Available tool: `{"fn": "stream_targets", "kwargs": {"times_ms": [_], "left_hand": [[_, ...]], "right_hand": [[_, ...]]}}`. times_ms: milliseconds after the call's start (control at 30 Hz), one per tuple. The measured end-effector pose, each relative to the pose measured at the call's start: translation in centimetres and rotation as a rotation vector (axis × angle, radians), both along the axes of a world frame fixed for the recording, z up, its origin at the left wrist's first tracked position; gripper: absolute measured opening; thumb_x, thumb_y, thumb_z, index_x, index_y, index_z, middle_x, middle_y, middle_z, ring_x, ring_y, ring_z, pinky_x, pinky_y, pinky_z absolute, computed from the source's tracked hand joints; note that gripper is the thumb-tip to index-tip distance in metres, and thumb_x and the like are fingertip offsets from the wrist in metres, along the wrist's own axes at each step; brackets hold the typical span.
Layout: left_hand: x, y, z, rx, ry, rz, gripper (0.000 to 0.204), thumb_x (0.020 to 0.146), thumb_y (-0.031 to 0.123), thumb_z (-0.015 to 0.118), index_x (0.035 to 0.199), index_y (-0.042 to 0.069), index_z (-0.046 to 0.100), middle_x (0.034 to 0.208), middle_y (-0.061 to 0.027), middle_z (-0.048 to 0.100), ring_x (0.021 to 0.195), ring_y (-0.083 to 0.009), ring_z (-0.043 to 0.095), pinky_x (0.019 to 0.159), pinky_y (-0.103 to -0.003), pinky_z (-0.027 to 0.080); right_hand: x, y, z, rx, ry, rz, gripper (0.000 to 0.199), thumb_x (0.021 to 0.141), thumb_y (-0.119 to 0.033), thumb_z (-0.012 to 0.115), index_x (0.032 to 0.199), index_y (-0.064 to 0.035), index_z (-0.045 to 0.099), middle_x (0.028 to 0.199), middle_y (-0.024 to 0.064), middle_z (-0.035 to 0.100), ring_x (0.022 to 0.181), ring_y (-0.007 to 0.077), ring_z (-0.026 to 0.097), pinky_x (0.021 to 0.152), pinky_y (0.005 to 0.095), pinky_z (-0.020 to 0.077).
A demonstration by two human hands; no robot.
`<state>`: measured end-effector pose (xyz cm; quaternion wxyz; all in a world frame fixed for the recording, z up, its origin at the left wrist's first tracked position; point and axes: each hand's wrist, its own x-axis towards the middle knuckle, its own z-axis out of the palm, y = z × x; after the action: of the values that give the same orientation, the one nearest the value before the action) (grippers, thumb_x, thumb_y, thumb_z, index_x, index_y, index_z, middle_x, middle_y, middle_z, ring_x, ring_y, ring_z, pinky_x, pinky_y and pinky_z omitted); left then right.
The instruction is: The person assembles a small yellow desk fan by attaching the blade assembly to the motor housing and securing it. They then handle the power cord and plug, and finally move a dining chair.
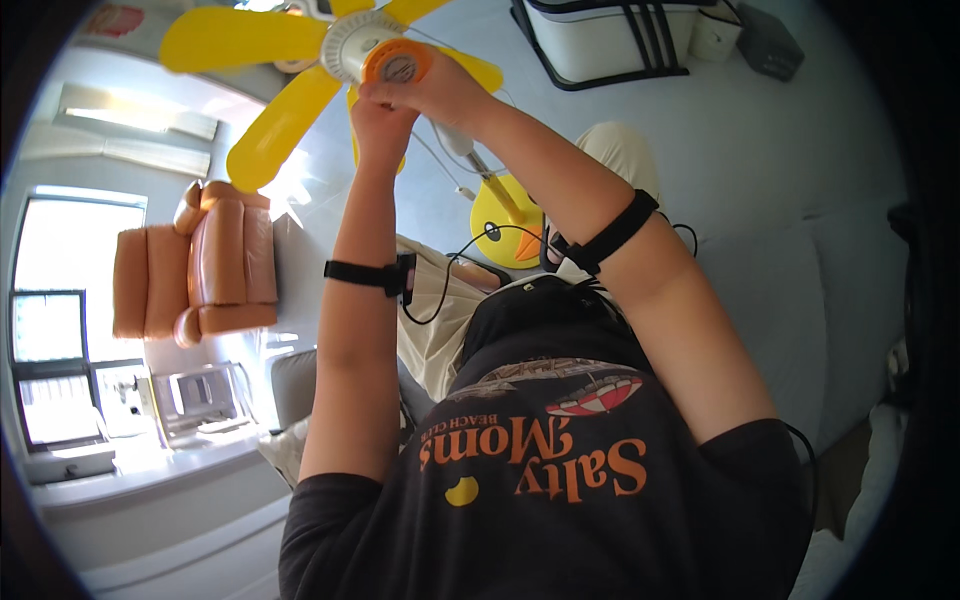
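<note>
A fan with long yellow blades [245,40] is at the top of the head view, partly cut off by the frame edge. At its middle are a ribbed white hub [343,50] and a round orange-capped part [397,66]. My right hand [447,92] is closed round that orange part from the right. Just below it, my left hand [385,128] is closed against the same part, its fingertips mostly hidden. A metal pole leads down to a round yellow base [490,235] with a duck face, standing on the floor by my feet.
Thin pale cords hang beside the pole. Black straps [360,273] with a dark cable are on my forearms. A brown leather armchair [232,255] stands to the left, near a bright window. At the top right are a white bin in a black frame [590,45] and a dark box [770,42].
</note>
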<state>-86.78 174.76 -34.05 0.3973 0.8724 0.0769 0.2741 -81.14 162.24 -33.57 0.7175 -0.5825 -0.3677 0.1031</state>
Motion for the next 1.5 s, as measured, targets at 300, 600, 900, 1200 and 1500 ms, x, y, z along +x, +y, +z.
{"fn": "stream_targets", "kwargs": {"times_ms": [300, 600, 900, 1200, 1500], "left_hand": [[-1.0, 0.3, 0.3, 0.103, 0.068, 0.033, 0.035, 0.075, 0.027, 0.081, 0.102, 0.006, 0.07, 0.087, -0.0059, 0.072, 0.079, -0.0199, 0.067, 0.071, -0.031, 0.05], [-2.1, 1.1, -0.7, 0.348, 0.108, 0.035, 0.039, 0.081, 0.039, 0.077, 0.103, 0.008, 0.067, 0.079, -0.0072, 0.067, 0.073, -0.0247, 0.064, 0.064, -0.035, 0.049], [-4.3, 1.2, 0.9, 0.219, 0.275, 0.08, 0.04, 0.088, 0.044, 0.068, 0.099, 0.006, 0.062, 0.072, -0.0097, 0.064, 0.069, -0.0289, 0.063, 0.06, -0.041, 0.047], [-3.8, 1.0, -1.6, 0.127, -0.003, 0.035, 0.027, 0.099, 0.033, 0.052, 0.095, 0.007, 0.058, 0.066, -0.0089, 0.059, 0.061, -0.0292, 0.058, 0.06, -0.04, 0.045], [-3.0, 1.8, -0.1, -1.565, 0.244, -0.422, 0.026, 0.097, 0.023, 0.053, 0.074, 0.012, 0.047, 0.059, 0.0074, 0.025, 0.048, -0.0057, 0.019, 0.044, -0.023, 0.02]], "right_hand": [[-0.6, 1.4, 0.6, 0.155, 0.398, -0.025, 0.074, 0.087, -0.064, 0.057, 0.132, -0.0058, 0.05, 0.117, 0.0088, 0.06, 0.115, 0.0167, 0.055, 0.101, 0.035, 0.0424], [0.0, 0.8, 2.0, -0.082, 0.371, 0.133, 0.075, 0.083, -0.066, 0.059, 0.132, -0.0096, 0.051, 0.119, 0.0078, 0.059, 0.115, 0.016, 0.055, 0.101, 0.0337, 0.0412], [0.7, 1.4, 1.4, 0.002, 0.386, 0.141, 0.069, 0.078, -0.055, 0.072, 0.126, -0.008, 0.054, 0.114, 0.0072, 0.058, 0.111, 0.016, 0.054, 0.096, 0.0306, 0.0421], [1.0, 1.3, 2.9, 0.209, 0.467, 0.339, 0.036, 0.09, -0.03, 0.062, 0.115, -0.003, 0.061, 0.101, 0.0051, 0.065, 0.09, 0.0147, 0.063, 0.076, 0.0274, 0.0502], [0.4, 0.9, 4.0, 0.18, 0.505, 0.254, 0.046, 0.092, -0.034, 0.062, 0.123, -0.0019, 0.053, 0.109, 0.0066, 0.062, 0.099, 0.0165, 0.06, 0.08, 0.0317, 0.0497]]}}
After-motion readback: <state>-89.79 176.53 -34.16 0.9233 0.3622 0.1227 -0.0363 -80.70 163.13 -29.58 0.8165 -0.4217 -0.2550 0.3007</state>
